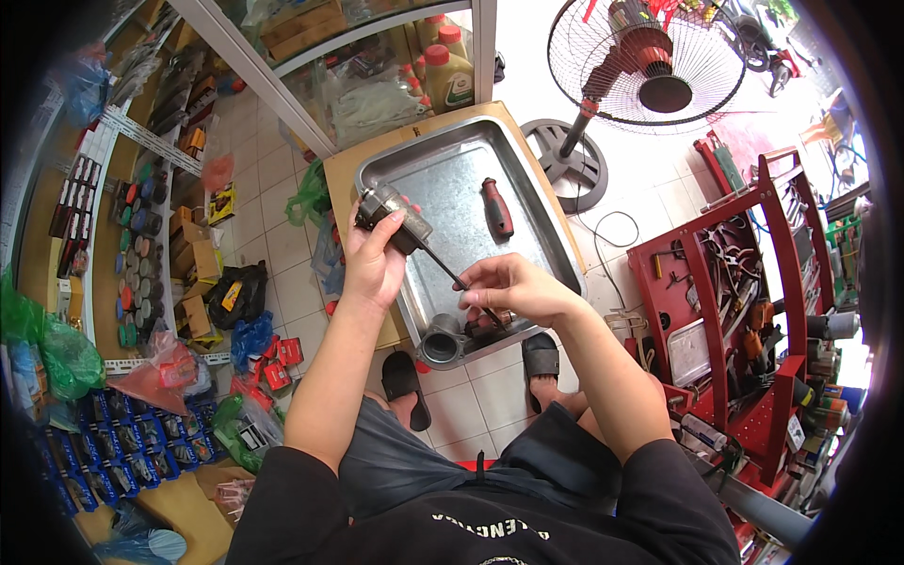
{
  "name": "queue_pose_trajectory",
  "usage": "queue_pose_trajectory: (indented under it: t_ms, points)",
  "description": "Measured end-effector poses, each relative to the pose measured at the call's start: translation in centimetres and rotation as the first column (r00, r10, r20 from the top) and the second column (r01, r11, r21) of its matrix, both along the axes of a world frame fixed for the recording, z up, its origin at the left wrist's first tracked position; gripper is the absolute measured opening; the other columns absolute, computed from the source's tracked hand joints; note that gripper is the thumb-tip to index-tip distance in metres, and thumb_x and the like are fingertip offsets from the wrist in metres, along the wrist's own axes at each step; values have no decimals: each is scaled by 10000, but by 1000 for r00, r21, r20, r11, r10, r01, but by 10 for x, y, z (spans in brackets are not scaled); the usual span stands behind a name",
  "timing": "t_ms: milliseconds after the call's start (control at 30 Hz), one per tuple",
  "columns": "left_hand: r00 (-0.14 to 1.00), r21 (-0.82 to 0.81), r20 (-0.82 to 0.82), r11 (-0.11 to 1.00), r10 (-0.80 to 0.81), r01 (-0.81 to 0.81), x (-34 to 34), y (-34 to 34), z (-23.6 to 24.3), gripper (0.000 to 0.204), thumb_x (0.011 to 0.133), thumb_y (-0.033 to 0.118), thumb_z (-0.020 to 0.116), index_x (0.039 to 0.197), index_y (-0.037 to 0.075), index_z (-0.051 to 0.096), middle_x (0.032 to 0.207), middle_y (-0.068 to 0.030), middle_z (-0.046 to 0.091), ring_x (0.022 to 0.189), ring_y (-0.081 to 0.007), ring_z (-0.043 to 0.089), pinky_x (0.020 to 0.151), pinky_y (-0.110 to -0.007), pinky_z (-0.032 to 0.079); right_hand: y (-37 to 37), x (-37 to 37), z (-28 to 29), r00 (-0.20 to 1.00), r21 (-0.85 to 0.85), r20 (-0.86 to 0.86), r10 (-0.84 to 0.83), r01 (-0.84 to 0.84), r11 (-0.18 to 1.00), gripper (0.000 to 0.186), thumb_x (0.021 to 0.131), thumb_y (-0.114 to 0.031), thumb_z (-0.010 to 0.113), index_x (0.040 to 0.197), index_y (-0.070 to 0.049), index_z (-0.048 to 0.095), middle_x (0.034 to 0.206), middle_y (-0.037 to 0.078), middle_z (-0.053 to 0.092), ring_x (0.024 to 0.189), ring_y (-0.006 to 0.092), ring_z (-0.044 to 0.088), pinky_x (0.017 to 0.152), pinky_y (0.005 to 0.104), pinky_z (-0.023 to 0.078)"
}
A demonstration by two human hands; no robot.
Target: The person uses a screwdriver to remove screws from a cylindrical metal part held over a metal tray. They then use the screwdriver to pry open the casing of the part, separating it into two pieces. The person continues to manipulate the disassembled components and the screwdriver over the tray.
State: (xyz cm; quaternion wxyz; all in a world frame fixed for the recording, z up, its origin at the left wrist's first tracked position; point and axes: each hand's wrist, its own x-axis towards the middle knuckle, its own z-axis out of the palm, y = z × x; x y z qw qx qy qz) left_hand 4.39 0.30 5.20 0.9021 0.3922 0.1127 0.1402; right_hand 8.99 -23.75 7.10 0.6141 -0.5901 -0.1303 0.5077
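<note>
My left hand (379, 259) is closed around a grey cylindrical metal part (400, 215) that looks like a small motor, held above the tray's left side. A thin dark rod (439, 264) slants from this part down to my right hand (513, 290), whose fingertips pinch its lower end. Whether the rod is fixed in the part, I cannot tell. Below my hands, a hollow grey metal housing (441, 347) stands at the tray's near edge. Beside it lies a darker metal piece (486, 326), partly hidden by my right hand. A red-and-black screwdriver handle (497, 209) lies in the metal tray (443, 160).
The tray rests on a cardboard box (341, 193) between my feet and a glass cabinet (377, 66). A standing fan (650, 66) is at the far right. To the right stands a red tool rack (725, 311); stocked shelves (141, 235) line the left.
</note>
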Motion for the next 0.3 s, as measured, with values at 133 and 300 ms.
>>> queue_pose_trajectory:
  t_ms: [133,300]
  points:
    - [1000,6,6,1000,-4,4,-1,2,0,431,905,12,707,1300,41,539,1207,-146,632,1155,-301,624,1017,-453,526,-1,-1,2,999,18,-26,36,-35,999,430,872,-26,800,1262,42,631,976,125,766,776,117,713,639,241,546]
    - [1000,8,18,1000,0,0,0,2,2,424,898,-17,714,1273,86,546,1138,-105,649,1096,-283,646,970,-442,547,-2,2,-2,975,-81,212,71,-55,995,560,875,-25,757,1396,21,559,993,151,763,794,185,724,701,312,592]
